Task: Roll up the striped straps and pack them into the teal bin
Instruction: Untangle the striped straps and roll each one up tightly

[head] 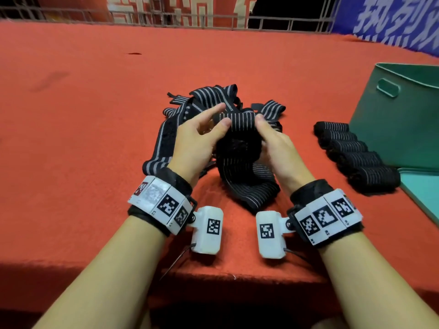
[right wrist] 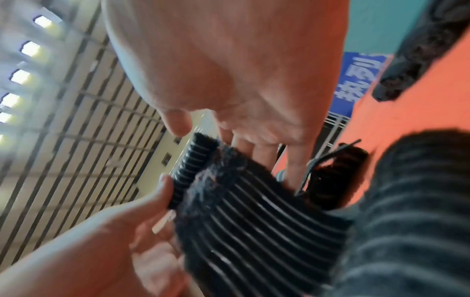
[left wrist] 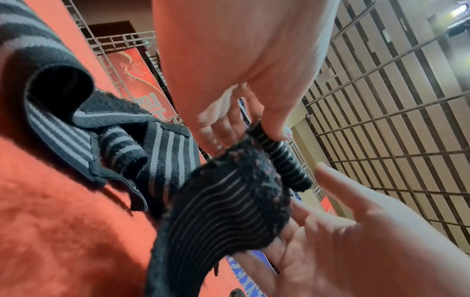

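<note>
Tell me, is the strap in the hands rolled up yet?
Barely: only its top end is curled over, pinched between both hands; the rest hangs loose to the table.

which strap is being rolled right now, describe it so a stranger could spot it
On the red table, in front of the loose strap pile, it is the strap raised between both hands. Unlike the finished rolls beside the teal bin, its tail hangs unrolled.

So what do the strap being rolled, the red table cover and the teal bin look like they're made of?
Black grey-striped strap: woven elastic webbing, matte, ribbed lines, with a fuzzy black patch that looks like hook-and-loop. Red table cover: felt-like fabric, its nap visible in the left wrist view. Teal bin: probably stiffened fabric, matte, with a stitched-looking handle cutout.
</note>
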`<state>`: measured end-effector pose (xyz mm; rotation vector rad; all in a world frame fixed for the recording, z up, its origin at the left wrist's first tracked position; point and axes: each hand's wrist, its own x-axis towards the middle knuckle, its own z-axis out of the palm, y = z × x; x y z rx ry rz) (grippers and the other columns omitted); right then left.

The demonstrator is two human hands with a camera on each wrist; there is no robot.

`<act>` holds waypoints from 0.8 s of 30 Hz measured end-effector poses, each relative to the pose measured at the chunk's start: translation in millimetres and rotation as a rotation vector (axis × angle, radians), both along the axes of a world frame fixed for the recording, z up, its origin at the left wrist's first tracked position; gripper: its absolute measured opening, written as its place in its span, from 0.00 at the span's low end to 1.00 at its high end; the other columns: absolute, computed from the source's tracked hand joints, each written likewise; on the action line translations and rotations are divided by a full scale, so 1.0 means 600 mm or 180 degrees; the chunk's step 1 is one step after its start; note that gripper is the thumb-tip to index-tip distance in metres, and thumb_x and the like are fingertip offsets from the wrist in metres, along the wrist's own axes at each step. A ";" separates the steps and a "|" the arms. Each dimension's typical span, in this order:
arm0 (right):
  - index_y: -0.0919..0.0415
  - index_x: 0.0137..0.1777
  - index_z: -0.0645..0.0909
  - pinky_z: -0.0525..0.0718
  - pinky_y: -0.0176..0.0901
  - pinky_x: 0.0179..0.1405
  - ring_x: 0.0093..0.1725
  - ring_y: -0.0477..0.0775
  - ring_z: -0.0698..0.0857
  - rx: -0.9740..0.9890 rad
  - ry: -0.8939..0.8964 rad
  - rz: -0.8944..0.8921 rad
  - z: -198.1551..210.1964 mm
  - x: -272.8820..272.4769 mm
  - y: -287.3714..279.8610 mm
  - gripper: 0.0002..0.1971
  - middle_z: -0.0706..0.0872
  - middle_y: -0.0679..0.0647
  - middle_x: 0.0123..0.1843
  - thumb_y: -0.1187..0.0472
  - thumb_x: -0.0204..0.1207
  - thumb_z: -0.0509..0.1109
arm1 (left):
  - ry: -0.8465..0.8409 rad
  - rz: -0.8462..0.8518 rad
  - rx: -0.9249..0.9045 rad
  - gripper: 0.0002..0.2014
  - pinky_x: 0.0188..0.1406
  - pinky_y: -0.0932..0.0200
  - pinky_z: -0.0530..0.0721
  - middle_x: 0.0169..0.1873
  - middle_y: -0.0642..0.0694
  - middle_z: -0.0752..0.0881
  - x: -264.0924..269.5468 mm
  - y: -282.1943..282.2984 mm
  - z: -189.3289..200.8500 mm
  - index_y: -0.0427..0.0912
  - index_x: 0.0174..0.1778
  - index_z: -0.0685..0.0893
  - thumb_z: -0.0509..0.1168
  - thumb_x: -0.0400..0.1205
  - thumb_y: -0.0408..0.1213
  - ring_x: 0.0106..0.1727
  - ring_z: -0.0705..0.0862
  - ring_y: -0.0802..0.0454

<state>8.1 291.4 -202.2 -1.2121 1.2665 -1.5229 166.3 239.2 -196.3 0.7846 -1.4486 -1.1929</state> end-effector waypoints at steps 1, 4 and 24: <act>0.56 0.65 0.88 0.82 0.58 0.73 0.65 0.51 0.90 -0.0078 0.0228 -0.0011 -0.002 0.002 -0.002 0.22 0.93 0.51 0.62 0.42 0.84 0.66 | 0.0031 0.0063 -0.0005 0.17 0.48 0.62 0.85 0.53 0.48 0.90 -0.001 0.001 0.000 0.49 0.71 0.87 0.73 0.85 0.38 0.52 0.87 0.56; 0.54 0.66 0.86 0.83 0.53 0.72 0.65 0.45 0.88 -0.0172 0.0760 -0.0003 -0.004 0.005 -0.005 0.19 0.92 0.47 0.63 0.47 0.81 0.69 | 0.0411 0.0133 0.0109 0.16 0.55 0.58 0.86 0.57 0.48 0.91 -0.004 -0.003 -0.003 0.43 0.69 0.87 0.72 0.84 0.35 0.58 0.88 0.54; 0.62 0.52 0.89 0.89 0.55 0.58 0.51 0.52 0.93 0.0092 0.1450 0.0189 -0.013 -0.005 0.003 0.09 0.95 0.52 0.50 0.56 0.81 0.77 | 0.1545 0.0212 0.0352 0.09 0.45 0.59 0.88 0.47 0.48 0.89 0.017 -0.015 0.000 0.43 0.58 0.85 0.67 0.87 0.26 0.50 0.90 0.53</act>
